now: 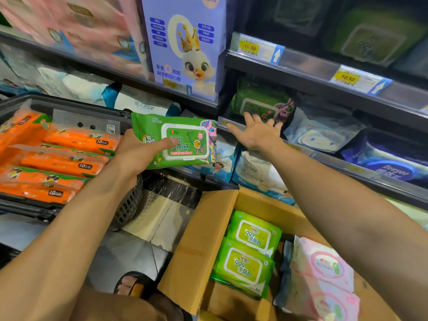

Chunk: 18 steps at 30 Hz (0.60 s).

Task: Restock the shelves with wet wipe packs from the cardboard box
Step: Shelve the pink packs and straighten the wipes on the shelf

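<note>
My left hand [141, 151] holds a green wet wipe pack [183, 140] with a white lid in front of the shelves, thumb across its face. My right hand [257, 132] stretches out with fingers spread, touching a matching green pack [261, 105] that stands on the middle shelf [324, 156]. The open cardboard box [199, 239] sits on the floor below, holding two light green wipe packs [247, 251] and pink packs [324, 274] stacked on their right.
A dark basket [125, 205] full of orange tissue packs [60, 158] stands at the left. White and blue packs [324, 133] fill the shelf right of the green one. A purple duck box [185, 42] stands on the upper shelf. My sandalled foot [132, 286] rests beside the cardboard box.
</note>
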Each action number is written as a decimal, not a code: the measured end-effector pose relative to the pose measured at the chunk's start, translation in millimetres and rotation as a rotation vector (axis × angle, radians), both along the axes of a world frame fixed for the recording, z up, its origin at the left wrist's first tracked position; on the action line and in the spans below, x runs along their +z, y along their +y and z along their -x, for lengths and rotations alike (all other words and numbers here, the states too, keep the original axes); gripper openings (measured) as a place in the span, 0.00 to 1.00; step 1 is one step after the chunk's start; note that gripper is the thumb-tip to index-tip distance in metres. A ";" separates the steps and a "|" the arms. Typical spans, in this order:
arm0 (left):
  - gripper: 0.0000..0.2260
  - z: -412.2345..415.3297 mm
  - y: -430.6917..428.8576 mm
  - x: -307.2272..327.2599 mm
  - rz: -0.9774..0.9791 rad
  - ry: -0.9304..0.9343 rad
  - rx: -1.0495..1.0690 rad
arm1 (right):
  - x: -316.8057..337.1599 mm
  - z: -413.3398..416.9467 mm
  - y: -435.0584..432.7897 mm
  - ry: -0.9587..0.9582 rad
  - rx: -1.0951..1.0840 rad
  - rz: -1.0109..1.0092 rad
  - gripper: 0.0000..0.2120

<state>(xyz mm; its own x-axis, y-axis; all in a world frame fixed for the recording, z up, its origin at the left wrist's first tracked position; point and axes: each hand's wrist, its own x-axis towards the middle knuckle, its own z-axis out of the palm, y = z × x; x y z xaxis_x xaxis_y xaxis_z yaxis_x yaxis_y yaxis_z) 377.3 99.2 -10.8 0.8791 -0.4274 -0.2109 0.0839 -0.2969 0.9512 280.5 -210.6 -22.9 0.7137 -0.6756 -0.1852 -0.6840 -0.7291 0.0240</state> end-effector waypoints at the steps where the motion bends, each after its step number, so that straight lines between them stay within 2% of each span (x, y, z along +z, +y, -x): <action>1: 0.38 0.3 -0.7 0.4 -0.004 0.005 0.001 | 0.5 -0.8 -2.7 0.004 0.005 0.001 0.49; 4: 0.26 5.0 -5.4 3.5 0.002 0.000 -0.026 | 0.7 -3.4 -10.6 0.009 0.016 0.006 0.49; 8: 0.21 7.8 -12.9 4.3 0.017 -0.006 -0.023 | 0.4 -7.8 -20.4 -0.010 0.019 0.000 0.49; 10: 0.25 6.9 -14.9 2.5 0.013 -0.005 -0.032 | 0.4 -11.0 -24.0 -0.016 0.015 -0.001 0.48; 13: 0.39 1.0 -16.3 -1.9 -0.001 0.002 -0.046 | 1.0 -15.4 -28.1 -0.014 0.009 -0.009 0.49; 16: 0.42 -1.5 -19.4 -3.5 -0.002 -0.008 -0.064 | 0.2 -17.8 -32.0 -0.012 0.001 -0.020 0.50; 18: 0.40 -0.3 -22.4 -2.1 -0.003 -0.007 -0.065 | 0.0 -18.2 -33.7 -0.019 -0.002 -0.030 0.50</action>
<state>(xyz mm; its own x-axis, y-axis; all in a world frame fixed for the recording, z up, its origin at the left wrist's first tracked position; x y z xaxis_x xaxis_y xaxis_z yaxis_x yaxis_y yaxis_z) 377.6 76.8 -12.9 0.8512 -0.4827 -0.2060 0.0576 -0.3042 0.9509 298.7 -244.3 -23.0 0.7159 -0.6714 -0.1916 -0.6855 -0.7280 -0.0108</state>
